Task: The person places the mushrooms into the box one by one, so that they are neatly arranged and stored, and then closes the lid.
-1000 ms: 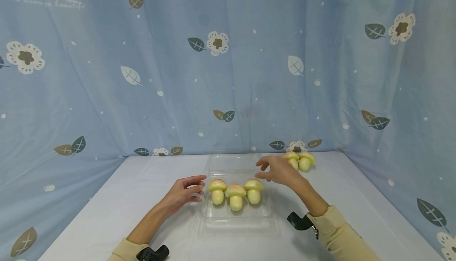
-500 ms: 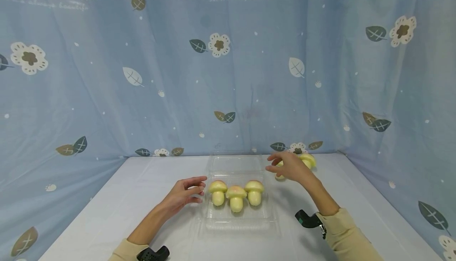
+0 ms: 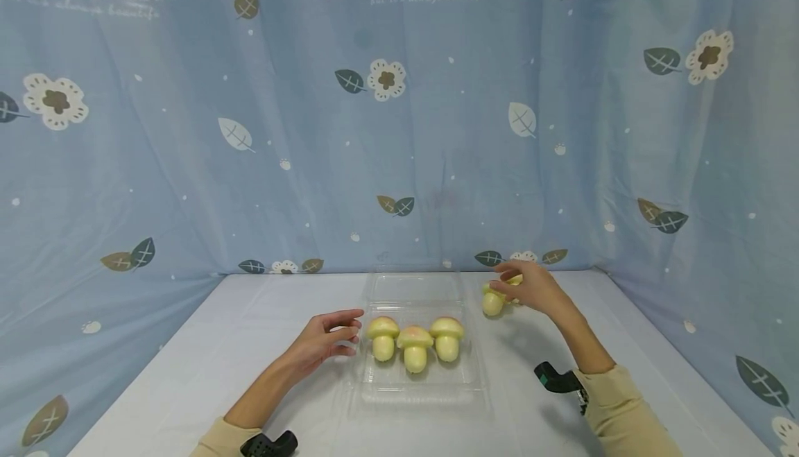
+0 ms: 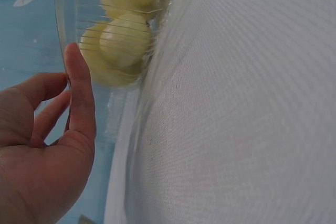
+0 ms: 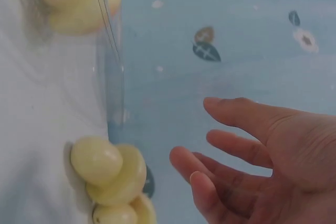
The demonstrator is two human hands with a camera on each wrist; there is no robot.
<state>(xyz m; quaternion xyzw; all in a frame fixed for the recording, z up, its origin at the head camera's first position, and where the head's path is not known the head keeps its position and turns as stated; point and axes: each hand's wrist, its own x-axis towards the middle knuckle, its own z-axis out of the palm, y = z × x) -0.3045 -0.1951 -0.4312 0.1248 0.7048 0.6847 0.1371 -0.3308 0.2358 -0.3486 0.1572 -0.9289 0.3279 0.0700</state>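
Observation:
In the head view a clear hinged plastic container [image 3: 419, 383] lies unfolded, holding three pale yellow mushroom-shaped pieces, the middle one [image 3: 415, 353] lowest. My left hand [image 3: 312, 342] is at its left side, fingers loosely bent, fingertips right at the rim [image 4: 60, 19] in the left wrist view. Over two more pieces to the right of the container is my right hand [image 3: 533, 289]. The nearer piece [image 3: 492, 304] shows mostly, while the farther piece [image 3: 515, 279] is partly covered by the fingers. Relaxed and spread, the right fingers [image 5: 236, 114] have nothing between them in the right wrist view.
A white cloth [image 3: 275, 297] covers the table. Behind it and along both sides hangs a blue curtain [image 3: 299, 96] with leaves and flowers. The container's raised clear lid part [image 3: 412, 285] extends toward the curtain. Each forearm carries a black wrist camera [image 3: 555, 378].
My right hand has moved right, away from the container, to over the two loose pieces. One of these now lies farther left and nearer to me. The left hand stays at the container's rim.

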